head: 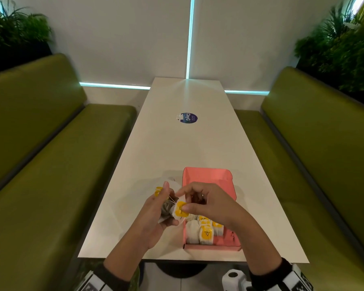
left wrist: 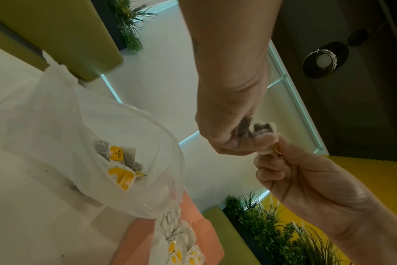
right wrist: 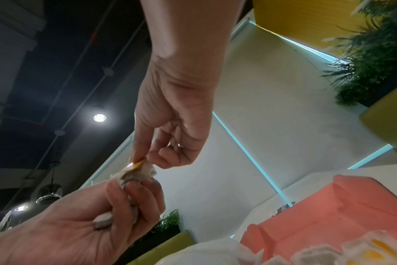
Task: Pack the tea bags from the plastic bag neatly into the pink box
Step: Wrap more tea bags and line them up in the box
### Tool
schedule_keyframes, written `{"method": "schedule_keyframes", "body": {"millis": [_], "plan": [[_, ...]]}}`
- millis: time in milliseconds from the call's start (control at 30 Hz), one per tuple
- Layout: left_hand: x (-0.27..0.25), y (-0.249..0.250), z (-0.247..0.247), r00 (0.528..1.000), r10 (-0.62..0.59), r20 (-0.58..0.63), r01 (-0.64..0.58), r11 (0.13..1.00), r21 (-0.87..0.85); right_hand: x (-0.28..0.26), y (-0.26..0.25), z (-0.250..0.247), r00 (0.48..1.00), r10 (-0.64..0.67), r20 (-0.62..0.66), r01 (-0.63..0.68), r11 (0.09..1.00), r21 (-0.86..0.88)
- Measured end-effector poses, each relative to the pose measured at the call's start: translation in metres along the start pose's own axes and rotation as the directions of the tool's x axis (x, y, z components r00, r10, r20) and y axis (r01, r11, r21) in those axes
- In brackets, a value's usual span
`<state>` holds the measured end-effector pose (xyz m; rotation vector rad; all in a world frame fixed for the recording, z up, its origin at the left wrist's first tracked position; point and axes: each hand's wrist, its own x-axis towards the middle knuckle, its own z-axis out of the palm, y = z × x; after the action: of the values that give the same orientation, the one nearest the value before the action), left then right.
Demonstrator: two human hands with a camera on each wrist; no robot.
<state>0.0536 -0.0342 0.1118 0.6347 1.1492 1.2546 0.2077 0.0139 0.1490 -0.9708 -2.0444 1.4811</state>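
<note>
My left hand grips a small bunch of tea bags just left of the pink box. My right hand pinches the yellow tag of one of those bags. Thin strings run between the two hands. In the right wrist view the right hand holds that tag above the left hand. Several tea bags stand in rows in the near end of the box. The plastic bag lies on the table beside the box with more tea bags inside.
The long white table carries a round blue sticker further back. Green benches run along both sides, with plants behind them. The far half of the pink box shows bare pink card.
</note>
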Motion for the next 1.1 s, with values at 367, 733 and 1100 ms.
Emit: {"method": "schedule_keyframes", "body": {"millis": [367,733,1100], "plan": [[-0.004,0.000,-0.004,0.999,-0.050,-0.019,0.048,0.996,-0.071,-0.009,-0.003,-0.010,0.986,-0.097,-0.134,0.114,0.985,0.128],[0.004,-0.003,-0.010,0.976,0.101,-0.195,-0.093,0.995,0.046,-0.004,-0.004,-0.040,0.878,-0.068,-0.473,-0.099,0.942,-0.319],[0.002,0.008,-0.002,0.974,0.148,-0.171,-0.131,0.986,0.104,-0.003,0.003,-0.043,0.902,0.009,-0.431,-0.106,0.974,-0.201]]}}
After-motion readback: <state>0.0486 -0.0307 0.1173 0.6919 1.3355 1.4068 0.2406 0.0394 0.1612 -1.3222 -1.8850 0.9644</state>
